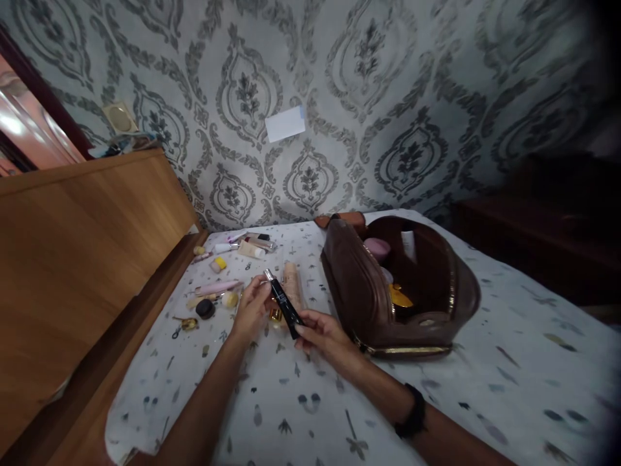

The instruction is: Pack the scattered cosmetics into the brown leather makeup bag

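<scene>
Both my hands hold a slim black cosmetic tube [285, 305] with a silver tip, tilted above the bed. The fingers of my left hand [251, 305] pinch its upper end by the silver part. At the lower end, my right hand [324, 335] grips it between thumb and fingers. Just behind the tube lies a peach-coloured bottle [291, 279]. A gold-coloured item [275, 315] is partly hidden beneath the tube. To the right stands an open brown bag [352, 285], holding a pink item [377, 248], a white tube [408, 244] and something yellow [400, 296].
Left of my hands lie several cosmetics, among them a pink tube [218, 287], a round black container [205, 309] and a beige tube [251, 250]. A wooden panel [97, 220] borders the bed on the left. The patterned wall [310, 175] rises behind.
</scene>
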`<action>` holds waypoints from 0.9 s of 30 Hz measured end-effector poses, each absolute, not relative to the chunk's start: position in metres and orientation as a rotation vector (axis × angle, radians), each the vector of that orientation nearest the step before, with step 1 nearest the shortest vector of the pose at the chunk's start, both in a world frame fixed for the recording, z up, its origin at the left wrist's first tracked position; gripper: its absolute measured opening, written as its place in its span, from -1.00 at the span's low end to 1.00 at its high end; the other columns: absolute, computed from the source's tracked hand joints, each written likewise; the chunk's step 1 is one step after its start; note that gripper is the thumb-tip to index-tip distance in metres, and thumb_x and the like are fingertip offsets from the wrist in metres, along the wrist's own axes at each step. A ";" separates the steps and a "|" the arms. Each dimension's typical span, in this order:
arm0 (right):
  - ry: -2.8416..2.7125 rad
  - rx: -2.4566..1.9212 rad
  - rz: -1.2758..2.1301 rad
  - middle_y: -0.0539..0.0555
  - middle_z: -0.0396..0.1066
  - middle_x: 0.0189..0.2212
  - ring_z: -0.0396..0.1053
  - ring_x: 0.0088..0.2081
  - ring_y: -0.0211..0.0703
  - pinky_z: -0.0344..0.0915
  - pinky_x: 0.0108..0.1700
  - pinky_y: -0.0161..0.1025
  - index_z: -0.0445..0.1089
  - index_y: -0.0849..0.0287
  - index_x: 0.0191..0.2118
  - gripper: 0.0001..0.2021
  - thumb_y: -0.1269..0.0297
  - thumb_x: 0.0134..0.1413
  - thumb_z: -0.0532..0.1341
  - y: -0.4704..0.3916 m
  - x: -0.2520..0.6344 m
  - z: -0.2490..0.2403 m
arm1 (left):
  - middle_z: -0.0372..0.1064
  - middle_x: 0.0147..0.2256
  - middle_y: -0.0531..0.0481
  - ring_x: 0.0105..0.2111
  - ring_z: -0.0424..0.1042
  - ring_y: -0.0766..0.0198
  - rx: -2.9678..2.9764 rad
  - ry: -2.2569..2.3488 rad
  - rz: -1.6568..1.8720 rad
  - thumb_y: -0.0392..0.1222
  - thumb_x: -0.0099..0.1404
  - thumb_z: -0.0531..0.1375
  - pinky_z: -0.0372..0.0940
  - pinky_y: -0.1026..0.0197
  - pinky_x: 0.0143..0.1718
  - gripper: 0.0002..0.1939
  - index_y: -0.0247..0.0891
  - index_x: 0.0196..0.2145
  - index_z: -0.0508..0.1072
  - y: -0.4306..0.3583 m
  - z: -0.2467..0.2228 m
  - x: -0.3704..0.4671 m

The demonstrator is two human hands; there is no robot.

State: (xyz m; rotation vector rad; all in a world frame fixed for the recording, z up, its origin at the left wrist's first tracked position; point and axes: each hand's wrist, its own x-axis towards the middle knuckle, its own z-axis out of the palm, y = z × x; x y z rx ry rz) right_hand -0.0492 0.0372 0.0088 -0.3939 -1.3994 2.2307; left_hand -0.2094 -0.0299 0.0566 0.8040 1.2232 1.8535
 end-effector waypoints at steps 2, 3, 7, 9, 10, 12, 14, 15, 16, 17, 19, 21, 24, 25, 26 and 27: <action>-1.427 -0.394 2.230 -0.02 0.46 -0.41 0.38 -0.53 -0.32 0.17 -0.53 -0.38 0.49 0.19 -0.22 -0.55 -0.01 -0.18 0.50 0.037 -0.049 0.008 | 0.47 -0.37 0.03 -0.41 0.47 0.31 0.780 1.215 1.863 0.12 0.07 0.42 0.36 0.30 -0.38 -0.52 -0.25 -0.20 0.45 -0.030 0.055 -0.211; -1.437 -0.390 2.230 -0.02 0.45 -0.40 0.38 -0.53 -0.33 0.18 -0.53 -0.37 0.48 0.19 -0.23 -0.54 -0.01 -0.19 0.50 0.037 -0.049 0.008 | 0.47 -0.37 0.03 -0.42 0.47 0.31 0.775 1.213 1.863 0.12 0.07 0.42 0.36 0.30 -0.39 -0.52 -0.25 -0.20 0.44 -0.030 0.055 -0.211; -1.482 -0.384 2.221 -0.04 0.43 -0.42 0.38 -0.52 -0.33 0.18 -0.52 -0.38 0.47 0.19 -0.24 -0.55 -0.03 -0.16 0.48 0.037 -0.048 0.009 | 0.48 -0.37 0.03 -0.42 0.49 0.32 0.775 1.202 1.854 0.10 0.08 0.42 0.36 0.32 -0.41 -0.53 -0.25 -0.20 0.45 -0.030 0.054 -0.211; -1.496 -0.388 2.217 -0.05 0.43 -0.43 0.39 -0.52 -0.33 0.20 -0.51 -0.37 0.47 0.19 -0.23 -0.55 -0.03 -0.16 0.48 0.036 -0.047 0.011 | 0.48 -0.37 0.03 -0.42 0.49 0.32 0.777 1.199 1.852 0.10 0.07 0.42 0.37 0.31 -0.41 -0.53 -0.25 -0.20 0.45 -0.030 0.054 -0.211; -1.497 -0.391 2.217 -0.05 0.43 -0.43 0.39 -0.52 -0.32 0.20 -0.50 -0.37 0.47 0.18 -0.23 -0.55 -0.03 -0.16 0.48 0.036 -0.047 0.011 | 0.48 -0.37 0.03 -0.42 0.48 0.32 0.778 1.201 1.849 0.10 0.07 0.42 0.37 0.31 -0.41 -0.53 -0.25 -0.20 0.45 -0.030 0.054 -0.211; -1.497 -0.392 2.221 -0.04 0.43 -0.41 0.39 -0.51 -0.32 0.21 -0.50 -0.37 0.47 0.18 -0.22 -0.54 -0.03 -0.16 0.48 0.036 -0.047 0.012 | 0.48 -0.37 0.02 -0.43 0.48 0.32 0.776 1.203 1.846 0.11 0.06 0.42 0.37 0.30 -0.41 -0.52 -0.26 -0.20 0.44 -0.030 0.054 -0.211; -1.498 -0.388 2.227 -0.03 0.44 -0.39 0.40 -0.51 -0.31 0.23 -0.49 -0.36 0.47 0.18 -0.20 -0.54 -0.02 -0.15 0.48 0.036 -0.047 0.012 | 0.48 -0.37 0.02 -0.42 0.48 0.31 0.779 1.198 1.848 0.10 0.07 0.42 0.37 0.31 -0.41 -0.53 -0.26 -0.20 0.45 -0.030 0.053 -0.212; -1.493 -0.382 2.232 -0.03 0.45 -0.38 0.41 -0.51 -0.31 0.23 -0.50 -0.36 0.46 0.18 -0.20 -0.54 -0.02 -0.15 0.48 0.036 -0.047 0.011 | 0.47 -0.38 0.02 -0.41 0.48 0.31 0.786 1.194 1.851 0.10 0.07 0.42 0.37 0.31 -0.41 -0.53 -0.26 -0.21 0.45 -0.030 0.053 -0.212; -1.485 -0.375 2.239 -0.02 0.45 -0.37 0.41 -0.51 -0.31 0.24 -0.50 -0.35 0.46 0.18 -0.20 -0.54 -0.01 -0.15 0.48 0.036 -0.047 0.011 | 0.47 -0.38 0.02 -0.41 0.48 0.30 0.793 1.189 1.854 0.09 0.08 0.42 0.36 0.31 -0.41 -0.54 -0.26 -0.21 0.45 -0.030 0.053 -0.213; -1.472 -0.369 2.246 -0.01 0.46 -0.36 0.41 -0.51 -0.30 0.24 -0.50 -0.35 0.46 0.18 -0.19 -0.54 0.00 -0.15 0.49 0.036 -0.047 0.010 | 0.47 -0.38 0.02 -0.41 0.48 0.30 0.800 1.185 1.857 0.08 0.10 0.41 0.36 0.31 -0.41 -0.55 -0.26 -0.20 0.45 -0.031 0.053 -0.213; -1.437 -0.365 2.275 0.01 0.48 -0.34 0.42 -0.50 -0.29 0.25 -0.50 -0.35 0.45 0.17 -0.18 -0.55 0.02 -0.13 0.48 0.036 -0.046 0.010 | 0.46 -0.39 0.03 -0.41 0.48 0.30 0.802 1.179 1.859 0.08 0.11 0.40 0.35 0.31 -0.42 -0.56 -0.25 -0.19 0.45 -0.031 0.052 -0.213; -1.396 -0.378 2.313 0.04 0.51 -0.31 0.44 -0.49 -0.27 0.27 -0.48 -0.33 0.44 0.17 -0.16 -0.56 0.02 -0.10 0.47 0.035 -0.045 0.011 | 0.46 -0.38 0.02 -0.39 0.48 0.30 0.792 1.183 1.857 0.08 0.10 0.41 0.34 0.32 -0.42 -0.55 -0.25 -0.18 0.46 -0.031 0.053 -0.213; -1.319 -0.423 2.356 0.06 0.54 -0.33 0.47 -0.48 -0.24 0.28 -0.48 -0.33 0.42 0.17 -0.16 -0.55 -0.01 -0.08 0.46 0.033 -0.044 0.014 | 0.46 -0.38 0.02 -0.39 0.47 0.30 0.780 1.200 1.864 0.10 0.06 0.43 0.34 0.32 -0.42 -0.53 -0.26 -0.19 0.47 -0.031 0.055 -0.213; -1.292 -0.440 2.366 0.06 0.54 -0.36 0.47 -0.48 -0.23 0.28 -0.48 -0.33 0.42 0.17 -0.17 -0.54 -0.02 -0.09 0.46 0.032 -0.044 0.015 | 0.45 -0.38 0.02 -0.39 0.46 0.30 0.781 1.201 1.866 0.10 0.05 0.43 0.34 0.32 -0.42 -0.52 -0.26 -0.20 0.47 -0.031 0.055 -0.212; -1.268 -0.456 2.377 0.05 0.54 -0.39 0.48 -0.49 -0.22 0.28 -0.49 -0.33 0.41 0.16 -0.17 -0.53 -0.04 -0.10 0.46 0.032 -0.044 0.016 | 0.45 -0.39 0.03 -0.40 0.46 0.31 0.784 1.200 1.867 0.10 0.04 0.44 0.34 0.33 -0.43 -0.52 -0.26 -0.21 0.47 -0.031 0.055 -0.212; -1.248 -0.466 2.389 0.04 0.54 -0.41 0.48 -0.50 -0.21 0.27 -0.49 -0.33 0.40 0.16 -0.17 -0.51 -0.06 -0.11 0.46 0.032 -0.044 0.016 | 0.44 -0.40 0.03 -0.40 0.46 0.30 0.786 1.198 1.865 0.11 0.03 0.44 0.34 0.33 -0.44 -0.51 -0.26 -0.21 0.47 -0.031 0.056 -0.212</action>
